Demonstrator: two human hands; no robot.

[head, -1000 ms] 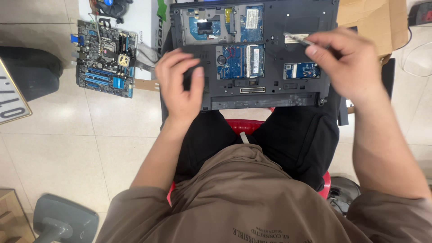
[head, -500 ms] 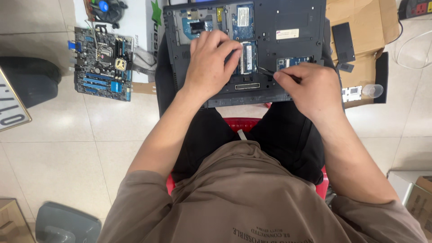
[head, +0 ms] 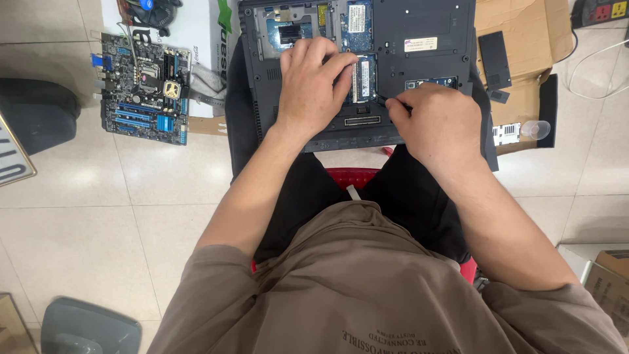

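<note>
Now your left hand is lying open on the laptop, as before; your right hand is pinching a thin tool beside it, unmoved.

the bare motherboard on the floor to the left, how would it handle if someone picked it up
The motherboard looks like a thin flat board, so probably stiff and fairly light. Its exposed slots and chips suggest it is fragile; gripping by the edges seems safest. Lying flat on the tiles, it should slide, not roll.
</note>
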